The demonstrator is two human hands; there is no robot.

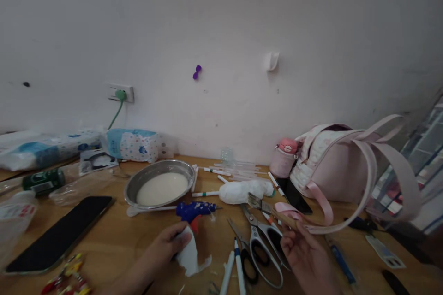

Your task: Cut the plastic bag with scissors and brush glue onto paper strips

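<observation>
In the head view my left hand (pixel 161 251) pinches a torn white piece of paper or tissue (pixel 188 253) near the table's front. My right hand (pixel 306 256) has its fingers closed around the wooden handle of a flat paintbrush (pixel 282 216), whose bristles point left. Under the brush lie scissors (pixel 254 239) with grey and black handles. Just beyond the bristles is a white, paper-covered, bottle-shaped thing (pixel 237 192) on its side. A blue glue gun (pixel 194 210) rests beyond my left hand. Behind it stands a steel bowl (pixel 131 189) holding a milky white liquid.
A pink bag (pixel 339 170) and a pink bottle (pixel 284 161) stand at the back right. Markers (pixel 238 267) and clear sticks (pixel 238 168) lie about the middle. To the left are a large phone (pixel 62 235), a green can (pixel 43 182) and tissue packs (pixel 133 145).
</observation>
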